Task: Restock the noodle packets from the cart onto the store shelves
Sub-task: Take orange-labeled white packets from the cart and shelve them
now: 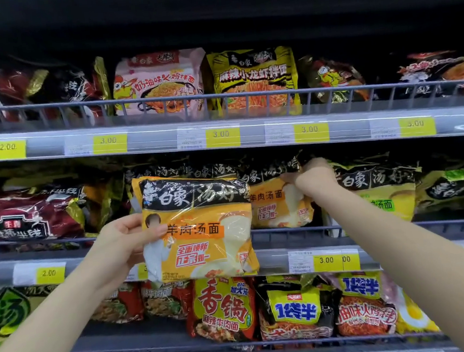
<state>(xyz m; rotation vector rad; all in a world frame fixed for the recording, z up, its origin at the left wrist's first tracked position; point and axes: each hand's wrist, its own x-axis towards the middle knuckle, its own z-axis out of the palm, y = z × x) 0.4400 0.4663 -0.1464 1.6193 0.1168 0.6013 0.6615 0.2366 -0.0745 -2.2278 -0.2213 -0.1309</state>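
Orange and crinkly, a noodle packet [199, 229] with a black band across its top is held up in front of the middle shelf [287, 242], its face turned to the camera and its lower edge hanging over the shelf's price strip. The left hand [124, 241] grips it at the left edge — thumb laid across the front, the other fingers curled behind the plastic. The right hand [313, 174] reaches further in, to the row of matching orange packets [281, 202] standing on that shelf behind a low wire rail; its fingers are bent over the top of the front packet there, though whether they pinch the packet or only press on it cannot be told from this angle. The held packet sits just left of and in front of that row, partly covering it. To the right of the row stand yellow-green packets [381, 191] of the same brand; to the left, dark red ones [29, 218]. On the shelf above, a pink packet [158, 84] and a yellow packet [256, 81] stand side by side, with yellow price tags [222, 137] along the shelf edge below them. The shelf beneath holds red packets [222, 308] and others with blue lettering [296, 310].
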